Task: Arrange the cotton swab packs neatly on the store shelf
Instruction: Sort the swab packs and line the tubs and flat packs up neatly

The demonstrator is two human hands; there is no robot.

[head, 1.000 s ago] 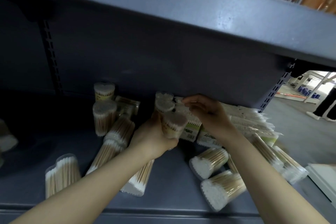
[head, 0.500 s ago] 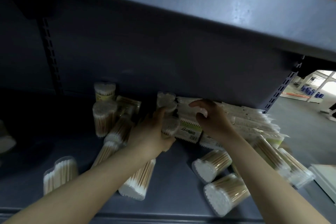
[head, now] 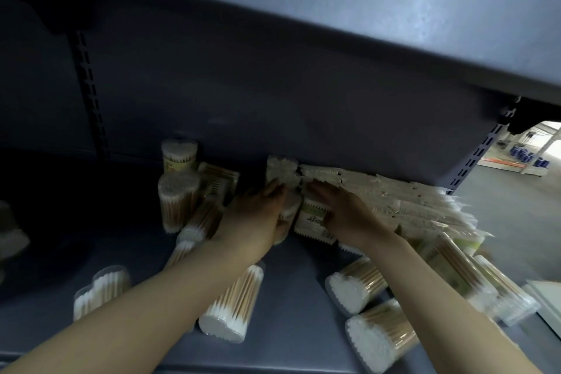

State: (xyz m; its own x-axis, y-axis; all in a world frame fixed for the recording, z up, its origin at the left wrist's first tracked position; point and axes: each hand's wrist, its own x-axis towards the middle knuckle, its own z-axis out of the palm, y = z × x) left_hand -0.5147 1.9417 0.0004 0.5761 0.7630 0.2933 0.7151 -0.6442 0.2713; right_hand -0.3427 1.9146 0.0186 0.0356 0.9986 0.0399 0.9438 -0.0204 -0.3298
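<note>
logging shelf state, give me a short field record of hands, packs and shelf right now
left hand: grips a tub pack at mid shelf
right hand: rests on the flat packs
upright tubs: two, back left
tipped tubs: several lying across the front
flat pack row: runs right along the back
shelf: grey metal

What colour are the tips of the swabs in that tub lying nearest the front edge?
White, seen in the head view on the tub.
</note>
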